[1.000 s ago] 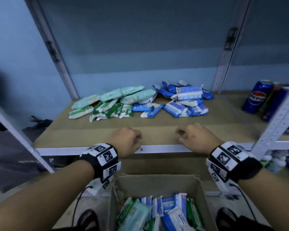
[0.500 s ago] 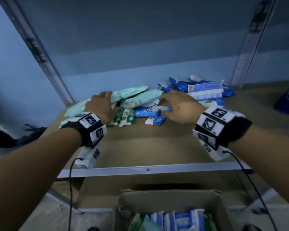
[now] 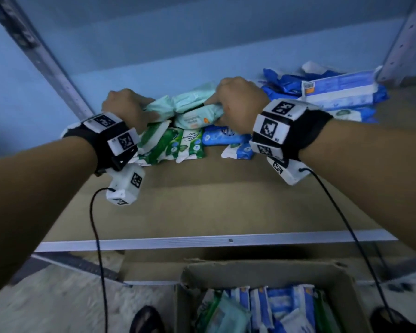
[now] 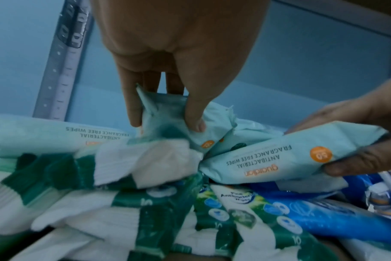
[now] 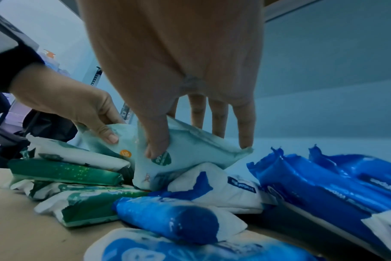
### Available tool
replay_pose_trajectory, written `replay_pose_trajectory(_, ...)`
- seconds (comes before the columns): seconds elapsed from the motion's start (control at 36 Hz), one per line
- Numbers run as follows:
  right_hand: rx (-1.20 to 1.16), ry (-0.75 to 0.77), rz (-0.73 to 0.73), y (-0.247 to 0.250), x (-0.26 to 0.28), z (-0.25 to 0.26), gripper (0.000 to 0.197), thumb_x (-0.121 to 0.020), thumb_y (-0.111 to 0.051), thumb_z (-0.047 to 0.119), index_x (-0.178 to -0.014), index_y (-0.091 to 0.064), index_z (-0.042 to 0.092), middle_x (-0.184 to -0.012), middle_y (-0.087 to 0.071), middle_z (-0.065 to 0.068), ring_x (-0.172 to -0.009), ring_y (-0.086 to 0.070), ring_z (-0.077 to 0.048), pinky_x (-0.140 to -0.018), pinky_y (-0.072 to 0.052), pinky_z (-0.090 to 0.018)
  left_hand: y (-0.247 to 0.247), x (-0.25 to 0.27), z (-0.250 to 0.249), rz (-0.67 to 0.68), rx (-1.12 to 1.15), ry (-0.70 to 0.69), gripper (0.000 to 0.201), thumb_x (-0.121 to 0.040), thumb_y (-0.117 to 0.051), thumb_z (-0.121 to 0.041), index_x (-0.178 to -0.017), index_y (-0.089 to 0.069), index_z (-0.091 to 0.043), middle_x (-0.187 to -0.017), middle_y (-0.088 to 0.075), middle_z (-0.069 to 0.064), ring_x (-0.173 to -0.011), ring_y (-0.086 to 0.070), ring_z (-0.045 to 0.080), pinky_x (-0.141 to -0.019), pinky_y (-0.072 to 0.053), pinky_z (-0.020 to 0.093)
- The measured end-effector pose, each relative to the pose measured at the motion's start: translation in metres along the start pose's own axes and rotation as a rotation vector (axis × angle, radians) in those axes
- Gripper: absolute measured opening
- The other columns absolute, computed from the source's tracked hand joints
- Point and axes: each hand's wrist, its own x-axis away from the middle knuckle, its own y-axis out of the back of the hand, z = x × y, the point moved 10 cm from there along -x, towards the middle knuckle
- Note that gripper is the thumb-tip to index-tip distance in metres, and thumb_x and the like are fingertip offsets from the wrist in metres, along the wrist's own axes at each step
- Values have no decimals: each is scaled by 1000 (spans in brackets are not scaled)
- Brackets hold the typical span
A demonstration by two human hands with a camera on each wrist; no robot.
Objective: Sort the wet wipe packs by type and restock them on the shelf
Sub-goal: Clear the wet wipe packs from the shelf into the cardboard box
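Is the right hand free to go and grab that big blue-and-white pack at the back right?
Probably not yet: the right hand is gripping a mint pack. The blue-and-white pack lies uncovered on top, close beside it.

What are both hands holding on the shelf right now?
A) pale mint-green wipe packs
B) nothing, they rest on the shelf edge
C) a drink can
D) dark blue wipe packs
A: the left hand pinches one pale mint-green pack, and the right hand grips another mint-green pack between thumb and fingers.
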Motion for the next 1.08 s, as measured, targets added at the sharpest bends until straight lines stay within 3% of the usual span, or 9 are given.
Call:
replay_pose_trajectory(0.14, -91, -42, -86, 18, 10, -6, 28, -81, -70, 23, -108, -72, 30, -103, -65, -12, -96, -60, -36, -81, -53, -40, 27, 9, 6, -75, 135, 31, 39, -83, -74, -41, -120, -70, -27, -115, -71, 10, -107, -62, 30, -89, -51, 36)
replay_pose_trajectory(0.31, -123, -18, -188, 58, 44, 0, 21, -83, -72, 31, -103, -72, 28, -83, -69, -6, -84, -60, -28, -74, -52, -36, 70, 34, -4, -142, 176, -32, 38, -86, -71, -41, -120, -70, -26, -117, -70, 9, -111, -61, 29, -88, -51, 36)
replay_pose_trajectory(0.39, -84, -19, -176, 75, 66, -1, 18, -86, -70, 31, -104, -71, 29, -86, -68, -2, -86, -54, -21, -75, -48, -34, 96, 49, -11, -188, 176, -56, 36, -87, -71, -40, -120, -70, -26, -113, -72, 10, -103, -63, 30, -79, -50, 34)
replay_pose_trajectory(0.56, -11, 38, -237, 108, 121, 2, 23, -81, -69, 35, -104, -70, 31, -82, -72, -3, -82, -60, -29, -71, -49, -35, 131, 85, -22, -199, 233, -77, 34, -88, -69, -41, -119, -70, -28, -109, -73, 12, -101, -65, 30, -86, -53, 42)
replay_pose_trajectory(0.72, 44, 81, -278, 129, 180, 2, 40, -73, -48, 31, -107, -70, 30, -94, -75, 3, -87, -66, -28, -72, -52, -41, 142, 135, -44, -254, 248, -182, 30, -89, -69, -36, -117, -72, -25, -105, -74, 12, -98, -68, 30, -80, -53, 37)
replay_pose_trajectory(0.86, 84, 75, -220, 116, 230, -1, 45, -69, -72, 13, -112, -69, 26, -109, -72, 4, -97, -66, -26, -73, -55, -40, 120, 176, -62, -216, 233, -292, 29, -90, -63, -39, -115, -73, -29, -96, -75, 11, -87, -70, 32, -72, -54, 37)
replay_pose_trajectory(0.97, 159, 95, -162, 76, 262, -2, 50, -56, -83, 16, -105, -73, 23, -108, -74, 1, -82, -69, -32, -64, -58, -44, 91, 202, -61, -137, 294, -321, 27, -87, -66, -36, -112, -74, -28, -85, -75, 7, -76, -69, 30, -63, -43, 26)
replay_pose_trajectory(1.03, 177, 57, -76, 51, 276, -6, 50, -57, -79, 25, -106, -72, 25, -113, -72, 1, -79, -68, -32, -63, -58, -45, 74, 213, -57, -69, 377, -318, 25, -85, -75, -24, -110, -75, -26, -98, -76, 0, -91, -71, 17, -74, -46, 20)
replay_pose_trajectory(1.08, 194, 9, 84, 26, 286, -6, 52, -62, -69, 38, -113, -69, 31, -124, -67, 3, -91, -68, -31, -75, -57, -45, 59, 224, -54, -11, 386, -337, 28, -82, -78, -21, -110, -76, -24, -111, -72, -5, -104, -67, 11, -90, -44, 15)
